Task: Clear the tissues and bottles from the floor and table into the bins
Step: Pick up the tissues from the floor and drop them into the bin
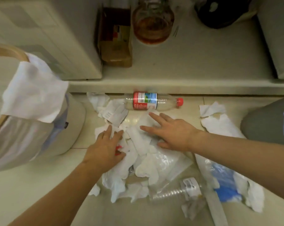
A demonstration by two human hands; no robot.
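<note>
A heap of white tissues [138, 144] lies on the tiled floor in the middle of the view. My left hand [105, 147] rests flat on its left side, over something small and red. My right hand [172, 131] is spread open over the heap, fingers pointing at a clear bottle with a red label and red cap [152, 101] lying by the step. A second clear bottle [178, 191] lies at the lower right among tissues and a blue plastic bag [226, 185]. More tissues [214, 118] lie at the right.
A lined bin with a wooden rim [10, 51] stands at the left, a tissue [33, 93] draped over its edge. A grey bin [265, 121] is at the right. On the raised ledge are a cardboard box [115, 36], a glass jar [152, 22] and a dark object [219, 12].
</note>
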